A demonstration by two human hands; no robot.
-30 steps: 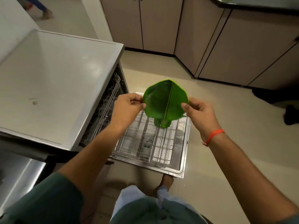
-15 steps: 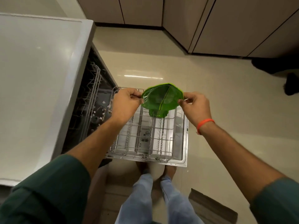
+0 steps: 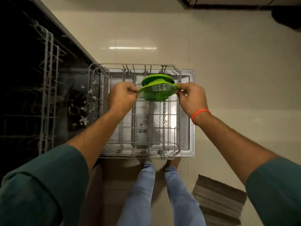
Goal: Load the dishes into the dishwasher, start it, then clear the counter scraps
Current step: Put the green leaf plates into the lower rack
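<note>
A green leaf-shaped plate hangs low over the far part of the pulled-out lower wire rack of the dishwasher. My left hand pinches its left rim. My right hand pinches its right rim. A second green plate stands just behind it in the rack, mostly hidden. The rack rests over the open dishwasher door.
The dark dishwasher tub with its upper wire rack is at the left; scraps lie on its floor. A striped mat lies on the tile floor at the lower right. My legs stand at the door's near edge.
Both hands have lowered the green plate toward the rack, and my head has tipped down over the rack. A second green plate now shows behind it.
</note>
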